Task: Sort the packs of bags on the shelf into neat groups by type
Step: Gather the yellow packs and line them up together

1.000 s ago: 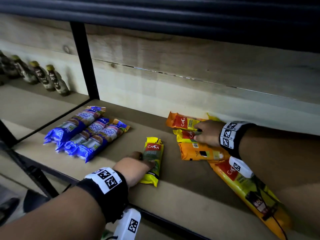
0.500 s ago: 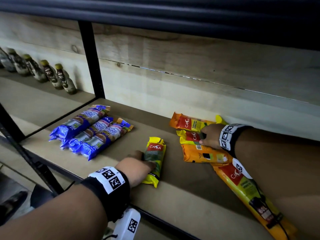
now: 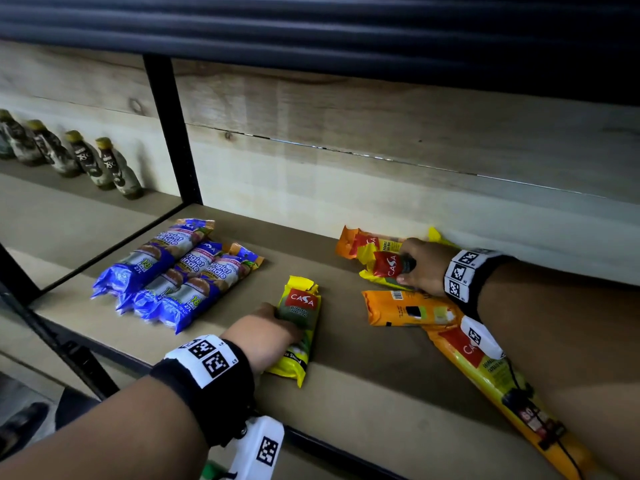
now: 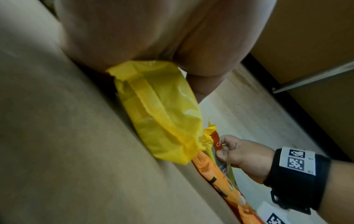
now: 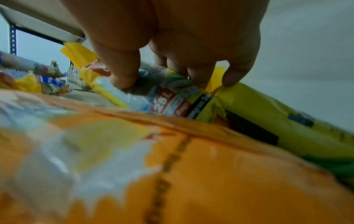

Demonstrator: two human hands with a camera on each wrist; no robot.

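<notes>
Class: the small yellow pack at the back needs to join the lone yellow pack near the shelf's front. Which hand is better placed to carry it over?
Right. The right hand already grips that back yellow pack; the left hand holds the front yellow pack.

Row of dark bottles with yellowish caps, standing upright in the neighbouring bay at far left, against a pale wood-plank back wall. Black metal upright post divides the bays. Dark slatted shutter overhead.

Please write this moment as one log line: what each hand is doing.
left hand: grips yellow pack on shelf | right hand: pinches second yellow pack | blue packs: grouped
</notes>
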